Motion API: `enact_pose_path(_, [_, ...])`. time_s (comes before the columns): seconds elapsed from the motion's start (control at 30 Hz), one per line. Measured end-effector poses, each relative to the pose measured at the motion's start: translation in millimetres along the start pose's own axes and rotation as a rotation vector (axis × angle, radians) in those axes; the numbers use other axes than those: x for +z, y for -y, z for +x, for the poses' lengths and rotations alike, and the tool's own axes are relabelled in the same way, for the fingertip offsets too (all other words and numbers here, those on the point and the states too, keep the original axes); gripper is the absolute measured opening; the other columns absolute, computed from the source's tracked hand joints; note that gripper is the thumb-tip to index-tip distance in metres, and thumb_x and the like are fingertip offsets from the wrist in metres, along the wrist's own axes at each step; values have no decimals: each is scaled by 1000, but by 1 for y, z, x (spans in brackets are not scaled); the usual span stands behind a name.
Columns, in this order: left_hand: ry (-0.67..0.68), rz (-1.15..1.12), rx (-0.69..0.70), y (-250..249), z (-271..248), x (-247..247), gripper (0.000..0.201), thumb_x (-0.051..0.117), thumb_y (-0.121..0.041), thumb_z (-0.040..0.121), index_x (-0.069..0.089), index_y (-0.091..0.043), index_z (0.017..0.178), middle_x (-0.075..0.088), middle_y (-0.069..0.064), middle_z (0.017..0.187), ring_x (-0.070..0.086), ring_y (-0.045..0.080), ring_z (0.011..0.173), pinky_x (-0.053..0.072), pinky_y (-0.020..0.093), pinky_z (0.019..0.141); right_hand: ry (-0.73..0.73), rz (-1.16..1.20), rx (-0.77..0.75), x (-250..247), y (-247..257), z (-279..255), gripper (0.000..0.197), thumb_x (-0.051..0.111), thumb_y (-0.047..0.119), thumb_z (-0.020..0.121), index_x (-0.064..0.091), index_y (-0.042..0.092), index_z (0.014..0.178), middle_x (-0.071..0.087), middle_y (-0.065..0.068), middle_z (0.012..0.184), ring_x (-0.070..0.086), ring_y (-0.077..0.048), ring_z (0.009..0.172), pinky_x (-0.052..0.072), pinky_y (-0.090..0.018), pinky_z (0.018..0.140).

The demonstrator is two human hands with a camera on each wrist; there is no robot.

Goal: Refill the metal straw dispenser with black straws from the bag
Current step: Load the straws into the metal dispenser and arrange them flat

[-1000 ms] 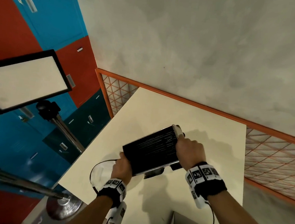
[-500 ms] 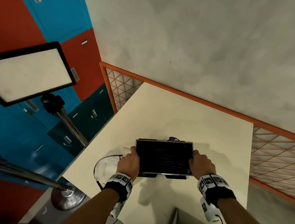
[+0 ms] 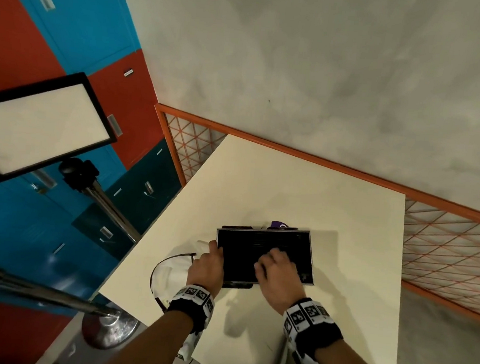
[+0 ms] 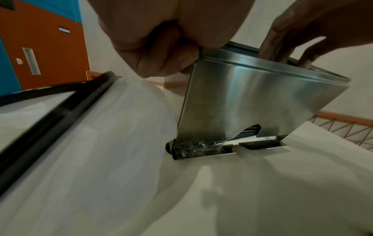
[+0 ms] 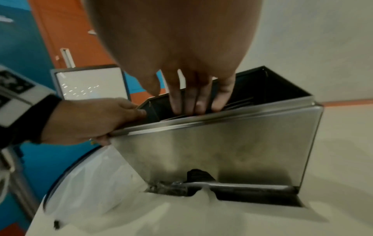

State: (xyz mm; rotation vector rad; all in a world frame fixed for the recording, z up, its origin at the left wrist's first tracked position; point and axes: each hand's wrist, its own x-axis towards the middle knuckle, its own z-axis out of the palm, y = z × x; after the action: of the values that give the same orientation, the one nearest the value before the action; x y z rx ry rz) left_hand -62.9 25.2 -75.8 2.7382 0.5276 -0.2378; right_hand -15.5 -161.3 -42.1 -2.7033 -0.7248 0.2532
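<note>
The right hand covers part of the straw dispenser's dark interior; the purple object behind it is mostly hidden; the bag is blurred.

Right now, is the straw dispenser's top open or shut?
Open. The dispenser stands upright with no lid on top; the right hand reaches straight fingers into it onto black straws, while the left hand grips its rim.

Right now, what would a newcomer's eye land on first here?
The shiny rectangular metal straw dispenser, standing upright on the cream table, with its top open and black straws inside. The right hand reaches straight-fingered into that opening while the left hand grips the dispenser's left end. A clear plastic bag lies beside it on the left.
</note>
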Motion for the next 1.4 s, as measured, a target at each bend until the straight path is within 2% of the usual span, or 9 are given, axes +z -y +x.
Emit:
enact_pose_path(0.07, [-10,-6,11,-1,-1,-2,18,34,-24,102,37,-17,118,64,10,101,67,38,87,53,46,73,-99,52,187,-3,-7,10,42,37,40,96,56,12,121,48,-11,124,49,-32,111,46,-45,92])
enact_pose_path(0.17, [-23,-38,0,-2,0,-3,12,33,-23,104,36,-16,113,66,12,96,67,41,88,53,47,75,-18,225,502,-3,-18,28,60,40,39,99,27,5,146,34,-22,142,41,-39,126,37,-46,106])
enact_pose_path(0.27, [-40,-78,-17,-3,1,-3,14,32,-27,104,37,-15,111,68,14,95,66,43,88,51,46,73,25,333,609,5,-23,40,65,39,40,99,20,3,150,34,-24,145,42,-40,128,40,-46,103])
enact_pose_path(0.33, [-40,-101,-25,-2,2,-1,15,32,-27,104,38,-15,111,67,14,95,66,42,88,49,44,71,0,377,658,6,-24,45,60,41,38,98,28,3,145,42,-24,139,49,-41,121,44,-47,98])
enact_pose_path(0.53, [-8,22,19,2,10,3,18,35,-24,101,43,-16,115,61,9,104,66,36,86,45,41,65,-60,366,607,-1,-28,42,45,45,27,98,37,3,134,52,-23,122,58,-40,102,40,-34,74])
enact_pose_path(0.67, [-20,-34,-12,1,10,2,17,34,-27,103,40,-15,114,65,12,100,66,41,89,46,43,69,-17,358,638,2,-30,46,53,45,30,98,31,2,141,54,-24,123,59,-40,103,45,-37,76])
enact_pose_path(0.93, [-46,-109,-59,2,11,6,21,28,-34,105,37,-16,111,67,13,97,66,42,89,46,43,70,6,343,669,1,-29,51,40,42,27,98,43,0,128,53,-24,124,57,-40,107,46,-40,84])
enact_pose_path(1.13, [-19,-66,-35,4,12,11,23,30,-30,103,40,-15,118,65,11,100,66,39,89,41,39,66,4,375,670,7,-30,53,51,42,32,99,34,1,139,54,-26,124,59,-42,103,44,-37,75])
enact_pose_path(1.4, [-11,-113,-50,4,4,11,22,32,-28,102,36,-17,120,66,11,98,66,39,89,46,42,72,-51,594,727,2,-39,66,39,52,24,94,51,1,126,64,-25,113,63,-40,98,41,-31,72])
